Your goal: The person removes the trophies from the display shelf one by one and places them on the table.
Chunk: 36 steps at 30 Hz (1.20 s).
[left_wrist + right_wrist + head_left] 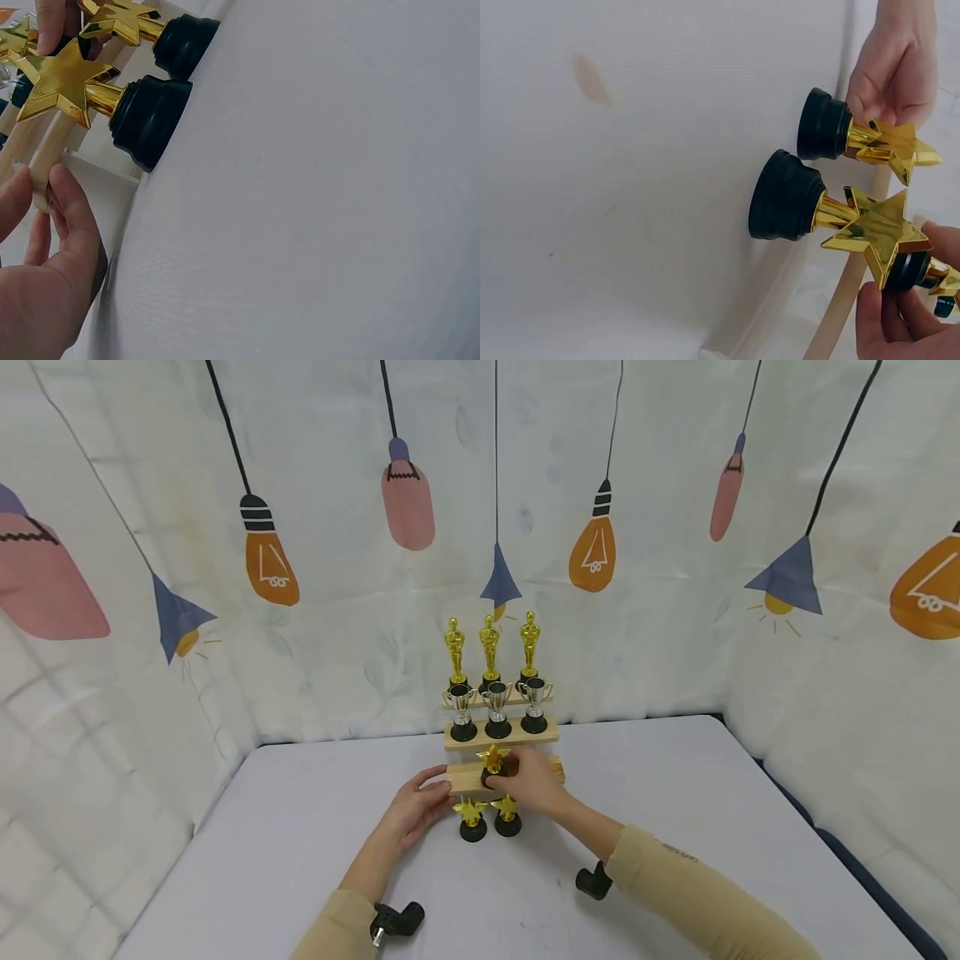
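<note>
My right hand (pixel 534 781) holds a gold star trophy (pixel 493 757) by its black base, at the front of the lowest wooden shelf board (pixel 463 778). The left hand (pixel 420 808) pinches that board's left end between thumb and fingers, as the left wrist view shows. Two more star trophies, a left one (pixel 472 819) and a right one (pixel 507 817), stand upright on the white table in front of the rack. In the right wrist view the held trophy's base (pixel 907 270) is between the right fingers, partly behind a standing star (pixel 881 232).
Three silver cups (pixel 497 706) stand on the middle board (pixel 502 737). Above and behind them, three gold figurine trophies (pixel 490 647) line the top board. The white tabletop (pixel 315 827) extends to both sides, with a curtain of printed lamps (pixel 337 635) behind.
</note>
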Tool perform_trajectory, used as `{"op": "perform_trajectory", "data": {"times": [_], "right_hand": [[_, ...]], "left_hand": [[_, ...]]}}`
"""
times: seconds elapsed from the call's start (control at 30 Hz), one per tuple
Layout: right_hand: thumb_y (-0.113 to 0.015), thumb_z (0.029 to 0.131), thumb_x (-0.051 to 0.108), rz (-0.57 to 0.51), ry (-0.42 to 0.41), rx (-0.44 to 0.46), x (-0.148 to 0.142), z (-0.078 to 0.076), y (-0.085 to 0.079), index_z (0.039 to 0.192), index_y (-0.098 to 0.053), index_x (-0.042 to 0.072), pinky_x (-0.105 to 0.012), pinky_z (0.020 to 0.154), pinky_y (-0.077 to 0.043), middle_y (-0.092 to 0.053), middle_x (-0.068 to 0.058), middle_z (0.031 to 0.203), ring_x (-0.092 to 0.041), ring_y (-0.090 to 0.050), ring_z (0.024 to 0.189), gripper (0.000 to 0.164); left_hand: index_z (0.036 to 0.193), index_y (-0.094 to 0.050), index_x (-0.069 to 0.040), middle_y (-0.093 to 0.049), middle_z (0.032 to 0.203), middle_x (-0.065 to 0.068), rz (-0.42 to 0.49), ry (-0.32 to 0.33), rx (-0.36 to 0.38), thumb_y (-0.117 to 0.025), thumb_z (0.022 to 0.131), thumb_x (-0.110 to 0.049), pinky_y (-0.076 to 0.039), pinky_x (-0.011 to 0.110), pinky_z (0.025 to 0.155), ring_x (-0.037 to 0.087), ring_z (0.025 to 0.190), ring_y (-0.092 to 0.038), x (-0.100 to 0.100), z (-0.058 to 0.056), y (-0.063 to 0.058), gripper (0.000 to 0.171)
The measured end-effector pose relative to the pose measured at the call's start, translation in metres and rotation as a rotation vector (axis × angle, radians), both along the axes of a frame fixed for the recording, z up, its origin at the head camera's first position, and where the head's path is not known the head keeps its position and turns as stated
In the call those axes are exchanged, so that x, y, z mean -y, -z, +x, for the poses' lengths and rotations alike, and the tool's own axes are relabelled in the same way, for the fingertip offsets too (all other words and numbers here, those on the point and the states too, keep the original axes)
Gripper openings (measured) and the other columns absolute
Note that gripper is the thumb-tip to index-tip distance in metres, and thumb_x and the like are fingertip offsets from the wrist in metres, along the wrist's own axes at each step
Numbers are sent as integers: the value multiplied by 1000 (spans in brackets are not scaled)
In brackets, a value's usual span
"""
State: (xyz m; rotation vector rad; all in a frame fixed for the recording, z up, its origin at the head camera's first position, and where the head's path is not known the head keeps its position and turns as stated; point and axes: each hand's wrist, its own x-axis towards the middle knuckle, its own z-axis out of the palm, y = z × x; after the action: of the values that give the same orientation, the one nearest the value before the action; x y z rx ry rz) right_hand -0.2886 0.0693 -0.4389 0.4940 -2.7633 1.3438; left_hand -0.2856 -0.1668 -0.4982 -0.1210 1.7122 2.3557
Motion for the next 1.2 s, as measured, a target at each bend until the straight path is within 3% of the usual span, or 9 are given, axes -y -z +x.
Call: {"op": "perform_trajectory", "data": {"times": [0.5,1.2], "right_hand": [[-82,89,19,-142,46,21,-6,6,-3,120,-66,1,-38,83,-60,-69,-13,110,-28,-68,102,39],[-84,86,17,-174,79,60,-30,16,-10,120,-67,4,-42,88,-58,-69,-9,108,-26,-66,101,40]], "left_hand": [[151,-40,3,-60,125,20,-13,-3,3,-62,101,0,-57,28,87,19,100,-66,1,-2,0,54],[151,-41,3,-60,120,18,-20,-4,-2,-62,102,0,-57,29,88,18,99,-66,0,0,0,53]]}}
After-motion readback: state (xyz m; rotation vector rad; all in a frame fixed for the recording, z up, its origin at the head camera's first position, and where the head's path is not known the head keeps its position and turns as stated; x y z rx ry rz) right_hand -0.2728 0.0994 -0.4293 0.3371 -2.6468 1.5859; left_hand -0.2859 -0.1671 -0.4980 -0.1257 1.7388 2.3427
